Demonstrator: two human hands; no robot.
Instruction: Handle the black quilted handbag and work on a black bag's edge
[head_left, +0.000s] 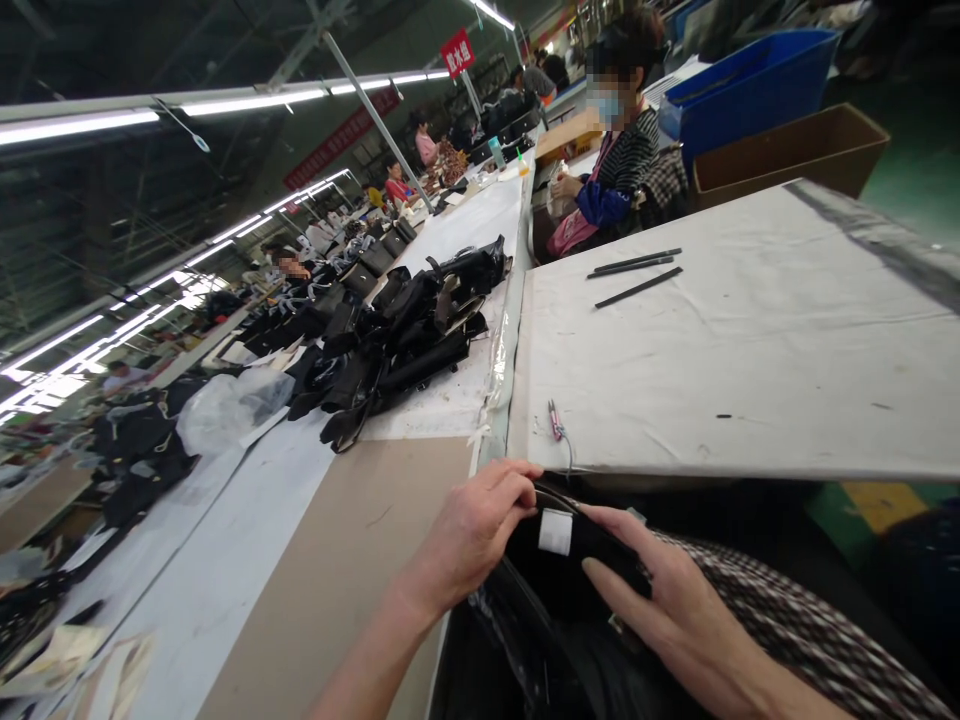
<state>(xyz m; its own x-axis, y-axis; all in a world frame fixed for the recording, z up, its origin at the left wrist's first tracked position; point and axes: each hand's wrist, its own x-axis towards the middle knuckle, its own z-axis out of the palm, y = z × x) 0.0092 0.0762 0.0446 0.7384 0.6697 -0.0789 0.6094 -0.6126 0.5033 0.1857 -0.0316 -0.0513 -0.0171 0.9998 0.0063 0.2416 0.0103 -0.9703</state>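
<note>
In the head view a black bag (pixel 540 620) lies open in front of me, near the table's edge, with a white label (pixel 555 532) showing at its opening. My left hand (pixel 480 530) pinches the bag's rim between bent fingers and thumb. My right hand (pixel 660 590) grips the other side of the rim, thumb inside the opening and fingers along the edge. Just beyond the hands, small pink-handled thread snips (pixel 555 420) on a cord rest on the white tabletop (pixel 750 380). The bag's lower part is dark and hard to make out.
Black strips (pixel 637 287) lie on the white tabletop. A heap of black bag pieces (pixel 405 340) and a clear plastic bag (pixel 232 410) cover the long table at left. A seated co-worker (pixel 615 150) is beyond, beside a blue bin (pixel 750 85) and a cardboard box (pixel 787 155).
</note>
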